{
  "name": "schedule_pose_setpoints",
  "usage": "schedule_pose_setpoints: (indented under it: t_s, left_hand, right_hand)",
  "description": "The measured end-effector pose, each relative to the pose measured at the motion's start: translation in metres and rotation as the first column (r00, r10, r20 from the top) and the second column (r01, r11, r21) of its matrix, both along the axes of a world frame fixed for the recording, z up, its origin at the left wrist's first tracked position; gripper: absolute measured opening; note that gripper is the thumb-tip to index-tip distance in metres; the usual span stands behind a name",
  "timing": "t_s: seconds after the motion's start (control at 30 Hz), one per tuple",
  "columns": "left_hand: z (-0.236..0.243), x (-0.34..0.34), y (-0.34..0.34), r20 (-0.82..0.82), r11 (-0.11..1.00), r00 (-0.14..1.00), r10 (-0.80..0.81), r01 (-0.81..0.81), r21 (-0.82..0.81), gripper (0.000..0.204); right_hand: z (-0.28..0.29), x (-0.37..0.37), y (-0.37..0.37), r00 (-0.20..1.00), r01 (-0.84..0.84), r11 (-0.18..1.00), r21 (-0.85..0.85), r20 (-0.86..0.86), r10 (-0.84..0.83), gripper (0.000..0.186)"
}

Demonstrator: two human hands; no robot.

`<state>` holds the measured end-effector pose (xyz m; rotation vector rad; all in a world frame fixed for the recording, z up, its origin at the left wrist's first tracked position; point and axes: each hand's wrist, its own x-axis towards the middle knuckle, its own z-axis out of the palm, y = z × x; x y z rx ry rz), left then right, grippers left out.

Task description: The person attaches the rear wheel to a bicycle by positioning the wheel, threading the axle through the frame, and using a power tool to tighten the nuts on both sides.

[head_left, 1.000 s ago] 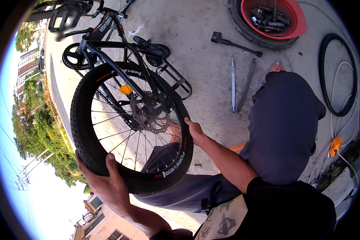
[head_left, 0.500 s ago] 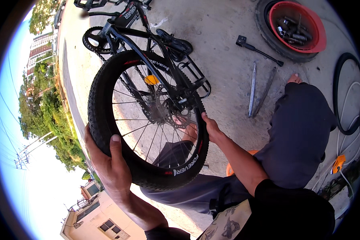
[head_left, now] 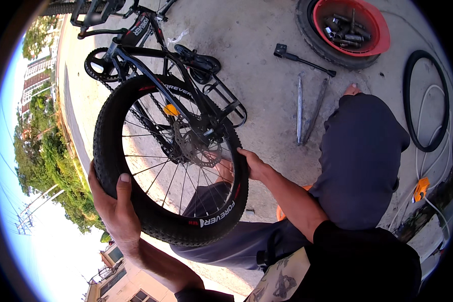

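My left hand (head_left: 117, 211) grips the fat knobby black tyre of a bicycle wheel (head_left: 206, 229) at its lower left, thumb across the sidewall, fingers wrapped outside. My right hand (head_left: 254, 166) holds the same tyre on its right side. The wheel, with spokes and a brake disc (head_left: 191, 146), sits in the rear of a dark bicycle frame (head_left: 136, 53), beside a chain, a chainring (head_left: 98, 68) and a yellow reflector (head_left: 170, 109). A rear rack (head_left: 229, 108) lies to the right of the frame.
Wrench (head_left: 302, 60) and two steel bars (head_left: 299, 110) lie on concrete. A red bowl of sockets (head_left: 377, 43) sits in a tyre at upper right. An inner tube (head_left: 410, 100), white hose and orange tool (head_left: 420, 191) lie right of my knee (head_left: 362, 141). Street, trees and building are at left.
My left hand has moved up along the tyre's left side. The view swung right and partly back, shifting the whole scene. My right hand keeps its hold.
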<state>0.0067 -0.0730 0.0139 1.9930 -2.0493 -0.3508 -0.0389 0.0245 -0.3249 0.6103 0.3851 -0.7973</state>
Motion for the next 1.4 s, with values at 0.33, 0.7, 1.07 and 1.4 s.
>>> schedule_pose_setpoints:
  t_s: [0.33, 0.7, 1.07, 1.4]
  left_hand:
    - [-0.001, -0.007, -0.031, -0.139, 0.997, 0.990, -0.009, 0.020, 0.075, 0.058]
    - [0.006, -0.008, -0.002, -0.185, 1.000, 0.983, -0.023, 0.026, 0.015, 0.088]
    - [-0.028, 0.001, 0.077, -0.264, 0.988, 0.960, 0.094, -0.123, -0.093, 0.080]
    - [-0.056, 0.005, 0.111, -0.548, 0.962, 0.828, 0.123, -0.236, -0.139, 0.075]
  right_hand:
    - [-0.041, 0.032, -0.002, 0.997, 0.061, 0.994, 0.087, 0.037, -0.065, 0.052]
    - [-0.036, 0.020, 0.026, 0.998, -0.033, 0.988, -0.150, -0.049, 0.025, 0.060]
    - [-0.069, 0.029, 0.022, 0.974, 0.039, 0.996, -0.080, -0.219, -0.055, 0.069]
    - [-0.049, 0.039, 0.031, 1.000, 0.022, 0.998, -0.064, 0.001, -0.022, 0.064]
